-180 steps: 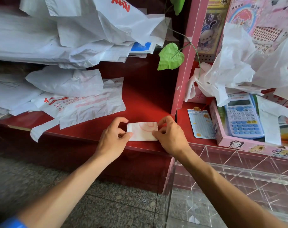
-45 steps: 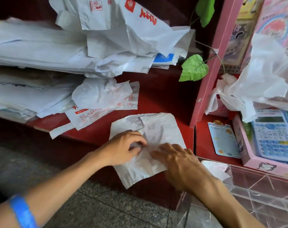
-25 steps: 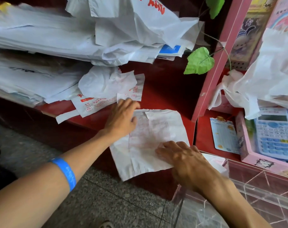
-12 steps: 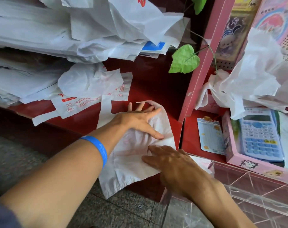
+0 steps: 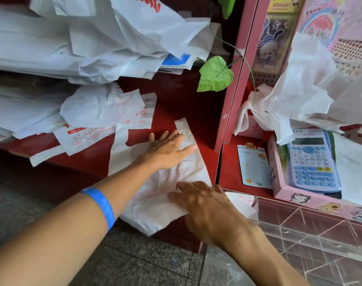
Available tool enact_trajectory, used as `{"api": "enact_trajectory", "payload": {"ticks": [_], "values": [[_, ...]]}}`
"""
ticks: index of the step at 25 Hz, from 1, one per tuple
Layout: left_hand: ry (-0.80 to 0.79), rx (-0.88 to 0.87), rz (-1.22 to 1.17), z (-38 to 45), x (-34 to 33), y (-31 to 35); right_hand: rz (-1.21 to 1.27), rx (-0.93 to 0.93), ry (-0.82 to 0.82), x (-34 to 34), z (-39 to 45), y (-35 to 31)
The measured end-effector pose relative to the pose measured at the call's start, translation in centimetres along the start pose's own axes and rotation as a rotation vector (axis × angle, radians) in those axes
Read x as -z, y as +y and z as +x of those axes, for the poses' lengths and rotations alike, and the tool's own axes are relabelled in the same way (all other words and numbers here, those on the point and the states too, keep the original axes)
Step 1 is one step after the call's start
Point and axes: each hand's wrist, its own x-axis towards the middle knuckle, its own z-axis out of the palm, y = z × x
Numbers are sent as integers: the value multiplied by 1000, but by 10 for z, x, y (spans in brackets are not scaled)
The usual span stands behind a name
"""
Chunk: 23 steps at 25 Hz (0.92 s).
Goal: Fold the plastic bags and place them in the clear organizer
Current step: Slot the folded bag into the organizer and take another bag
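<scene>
A white plastic bag (image 5: 155, 195) with faint red print lies spread on the red shelf (image 5: 176, 104), its lower end hanging over the front edge. My left hand (image 5: 167, 149) presses flat on the bag's upper part, fingers straight, between its two handle straps. My right hand (image 5: 202, 205) rests flat on the bag's lower right part. The clear organizer (image 5: 312, 240) sits at the lower right, with a folded white bag (image 5: 241, 204) in its near-left compartment.
Piles of white bags (image 5: 105, 38) fill the shelf's left and back. More crumpled bags (image 5: 304, 89) hang over a pink box (image 5: 279, 190) holding a blue calculator (image 5: 312, 159). A pink divider (image 5: 236, 79), a green leaf (image 5: 215, 75) and a small card (image 5: 254, 166) stand to the right.
A folded bag went into the organizer and a new bag was laid out. My left hand has smoothed it upward, and both handle straps now lie stretched out flat.
</scene>
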Motion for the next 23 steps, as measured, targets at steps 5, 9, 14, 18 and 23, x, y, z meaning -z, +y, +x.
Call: {"api": "enact_trajectory", "payload": {"ticks": [5,9,14,18,23], "values": [[301,158,-358,-38,27,-28,290,-168,179,-13,25,19],[578,381,-731,-89,39,-46,1239,-344,370,2,32,19],[179,486,-779,-139,17,-48,2333,-45,416,20,18,-16],[-330,485,-1359,-140,13,-28,2372,-190,394,5,14,-43],[102,283,-1581,-115,14,-24,2267,-425,181,-17,7,-52]]}}
